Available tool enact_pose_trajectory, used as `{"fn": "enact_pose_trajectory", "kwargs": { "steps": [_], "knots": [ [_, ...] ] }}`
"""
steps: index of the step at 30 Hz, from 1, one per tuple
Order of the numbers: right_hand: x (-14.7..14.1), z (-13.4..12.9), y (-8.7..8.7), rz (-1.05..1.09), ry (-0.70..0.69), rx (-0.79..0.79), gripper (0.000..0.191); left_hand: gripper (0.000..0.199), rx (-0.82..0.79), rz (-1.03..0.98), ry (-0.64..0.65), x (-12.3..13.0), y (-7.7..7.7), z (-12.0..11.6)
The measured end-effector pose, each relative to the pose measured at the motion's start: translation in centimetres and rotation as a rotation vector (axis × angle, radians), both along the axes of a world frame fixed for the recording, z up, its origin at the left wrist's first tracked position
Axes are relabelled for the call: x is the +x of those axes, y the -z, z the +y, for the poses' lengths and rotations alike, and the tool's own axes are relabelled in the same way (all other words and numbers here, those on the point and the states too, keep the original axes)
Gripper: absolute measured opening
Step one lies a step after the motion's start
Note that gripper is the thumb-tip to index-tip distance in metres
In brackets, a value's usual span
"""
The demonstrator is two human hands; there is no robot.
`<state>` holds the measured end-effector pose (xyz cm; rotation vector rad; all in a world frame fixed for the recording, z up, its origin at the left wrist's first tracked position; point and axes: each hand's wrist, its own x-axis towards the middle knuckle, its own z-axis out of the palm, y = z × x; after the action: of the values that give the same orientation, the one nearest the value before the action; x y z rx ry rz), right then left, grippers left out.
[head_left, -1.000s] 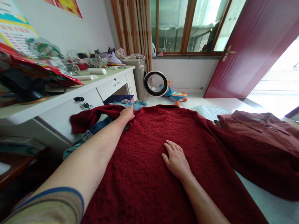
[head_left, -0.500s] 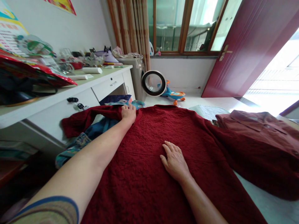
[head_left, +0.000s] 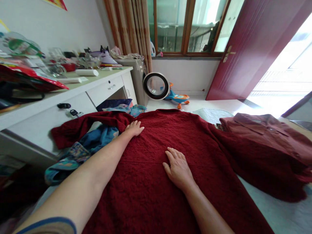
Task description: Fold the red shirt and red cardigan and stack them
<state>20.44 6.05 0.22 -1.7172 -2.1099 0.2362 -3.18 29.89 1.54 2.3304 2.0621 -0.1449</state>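
Note:
A dark red long-sleeved garment, crinkled in texture, lies spread out before me with its collar at the far end. Its left sleeve stretches toward the desk and its right sleeve toward the right edge. My left hand rests flat near the left shoulder, fingers stretched out. On the middle of the garment lies my right hand, palm down with its fingers extended. Blue patterned cloth shows beneath the left sleeve. A folded brownish-red shirt sits at the right, partly behind the right sleeve.
At the left stands a white desk cluttered with bags, glassware and white rolls. Behind it is a washing machine with its round door swung out. A blue and orange ride-on toy is on the floor near a dark red door.
My left hand has let go of the fabric at the left shoulder, moved slightly nearer and flattened out. My right hand stays on the garment. The view has shifted a little to the right.

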Motion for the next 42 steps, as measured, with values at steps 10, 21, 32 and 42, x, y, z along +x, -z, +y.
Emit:
{"fn": "enact_pose_trajectory", "kwargs": {
  "steps": [10,21,32,42],
  "knots": [
    [0.3,-0.1,0.1,0.118,0.051,0.043,0.055,0.062,0.028,-0.18,0.011,10.3,0.9,-6.4],
    [1.2,1.6,-1.9,0.02,0.087,-0.217,0.049,0.076,0.152,-0.18,0.068,10.7,2.7,-8.0],
    [10.8,4.1,-0.5,-0.293,0.357,-0.251,0.063,0.096,0.094,-0.19,0.049,10.8,2.5,-8.0],
    [5.5,11.4,-3.1,-0.2,0.183,-0.069,0.046,0.095,0.116,-0.181,0.059,10.8,2.6,-8.1]
  ]
}}
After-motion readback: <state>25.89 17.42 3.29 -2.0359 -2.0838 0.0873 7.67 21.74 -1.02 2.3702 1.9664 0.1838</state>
